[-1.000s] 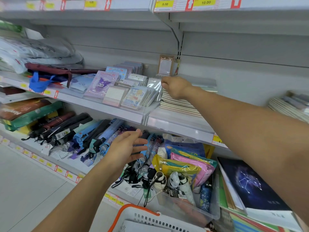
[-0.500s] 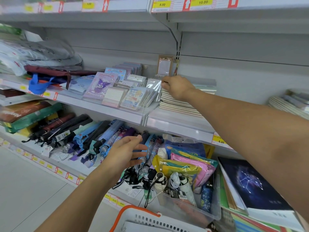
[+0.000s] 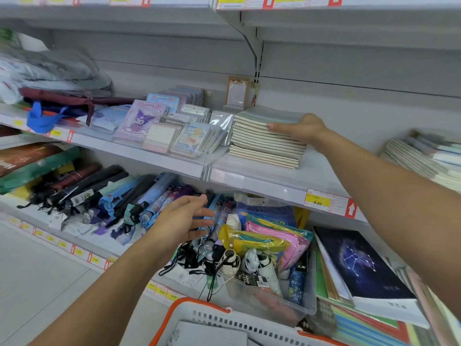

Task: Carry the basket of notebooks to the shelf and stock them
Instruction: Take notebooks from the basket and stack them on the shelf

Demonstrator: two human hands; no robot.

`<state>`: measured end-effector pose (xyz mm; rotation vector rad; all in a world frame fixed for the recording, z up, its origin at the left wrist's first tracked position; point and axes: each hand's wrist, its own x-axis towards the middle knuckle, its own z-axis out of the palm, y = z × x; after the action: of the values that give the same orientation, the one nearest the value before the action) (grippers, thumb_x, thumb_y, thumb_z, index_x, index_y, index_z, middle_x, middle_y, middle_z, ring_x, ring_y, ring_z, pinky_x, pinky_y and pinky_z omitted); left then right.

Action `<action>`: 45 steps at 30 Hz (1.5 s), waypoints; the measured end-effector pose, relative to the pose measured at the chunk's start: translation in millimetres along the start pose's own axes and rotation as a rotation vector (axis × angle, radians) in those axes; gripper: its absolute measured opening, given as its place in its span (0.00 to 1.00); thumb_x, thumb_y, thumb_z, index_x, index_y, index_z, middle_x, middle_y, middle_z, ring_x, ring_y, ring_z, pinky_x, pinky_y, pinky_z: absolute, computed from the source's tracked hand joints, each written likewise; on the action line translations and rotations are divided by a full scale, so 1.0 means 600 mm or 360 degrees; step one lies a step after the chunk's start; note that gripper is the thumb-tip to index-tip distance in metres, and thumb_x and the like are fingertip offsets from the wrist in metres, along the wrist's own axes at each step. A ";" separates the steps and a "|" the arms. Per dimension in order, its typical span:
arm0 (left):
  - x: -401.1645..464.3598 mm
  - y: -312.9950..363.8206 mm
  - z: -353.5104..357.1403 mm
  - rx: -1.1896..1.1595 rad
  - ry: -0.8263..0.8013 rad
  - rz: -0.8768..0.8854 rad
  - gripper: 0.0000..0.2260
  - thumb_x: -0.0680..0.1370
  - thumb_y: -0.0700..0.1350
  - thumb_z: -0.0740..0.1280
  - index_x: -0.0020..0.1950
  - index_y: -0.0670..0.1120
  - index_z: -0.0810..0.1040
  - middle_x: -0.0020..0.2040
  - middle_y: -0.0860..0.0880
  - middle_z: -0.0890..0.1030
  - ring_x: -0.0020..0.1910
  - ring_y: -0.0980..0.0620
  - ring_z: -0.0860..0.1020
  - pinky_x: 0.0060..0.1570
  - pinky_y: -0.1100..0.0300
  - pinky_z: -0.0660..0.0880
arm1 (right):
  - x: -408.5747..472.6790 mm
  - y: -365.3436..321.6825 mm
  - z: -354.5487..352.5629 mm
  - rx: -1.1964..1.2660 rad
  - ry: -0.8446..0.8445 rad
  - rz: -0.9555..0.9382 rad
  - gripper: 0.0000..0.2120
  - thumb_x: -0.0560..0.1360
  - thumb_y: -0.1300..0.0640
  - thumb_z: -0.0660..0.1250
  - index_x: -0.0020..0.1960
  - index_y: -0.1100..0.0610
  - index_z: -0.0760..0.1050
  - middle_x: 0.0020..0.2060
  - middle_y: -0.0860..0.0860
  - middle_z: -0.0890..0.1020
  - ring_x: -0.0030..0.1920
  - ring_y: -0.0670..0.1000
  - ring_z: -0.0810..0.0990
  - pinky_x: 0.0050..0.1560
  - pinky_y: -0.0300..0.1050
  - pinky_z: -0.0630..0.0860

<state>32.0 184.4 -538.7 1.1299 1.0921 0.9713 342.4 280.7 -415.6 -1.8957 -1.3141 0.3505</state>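
The notebooks [image 3: 265, 142] lie in a flat stack on the middle shelf [image 3: 262, 179] — thin, pale green covers, cream page edges facing near, the upper ones slid slightly off line. The right hand [image 3: 300, 128] lies against the stack's right side, fingers straight along the upper books. The left hand [image 3: 185, 218] hovers open, fingers loosely spread, above the umbrellas [image 3: 119, 196] on the lower shelf. The basket [image 3: 224, 323] — white, orange rim — sits at the near edge.

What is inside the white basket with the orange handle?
Inside the basket a white notebook with dark writing shows. Whatever lies under it, or further down, is cut off by the picture's lower edge.
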 end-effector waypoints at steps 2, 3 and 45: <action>0.000 -0.002 0.000 0.0006 0.0007 -0.0006 0.11 0.80 0.50 0.66 0.58 0.45 0.78 0.48 0.45 0.85 0.49 0.46 0.83 0.49 0.52 0.80 | -0.004 -0.003 0.009 -0.0131 0.0059 -0.0082 0.39 0.57 0.27 0.76 0.51 0.58 0.76 0.48 0.51 0.79 0.49 0.52 0.79 0.45 0.46 0.78; 0.000 -0.003 0.000 0.0012 0.0011 -0.0009 0.11 0.80 0.50 0.66 0.57 0.46 0.78 0.48 0.45 0.85 0.49 0.46 0.83 0.48 0.53 0.80 | -0.007 -0.005 0.010 -0.0183 0.0073 -0.0106 0.35 0.58 0.27 0.74 0.45 0.57 0.74 0.44 0.51 0.78 0.45 0.51 0.78 0.38 0.45 0.75; -0.048 -0.105 -0.045 0.2046 -0.0879 -0.0597 0.20 0.80 0.59 0.60 0.66 0.48 0.72 0.58 0.49 0.80 0.55 0.49 0.80 0.60 0.48 0.76 | -0.641 0.375 0.423 -0.0076 -0.0773 0.1046 0.39 0.60 0.39 0.82 0.59 0.60 0.72 0.57 0.54 0.81 0.56 0.57 0.81 0.43 0.45 0.77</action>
<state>2.5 150.7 -598.1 1.9246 1.3722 -0.4904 172.5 19.3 -823.1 -2.3417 -0.9412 1.1794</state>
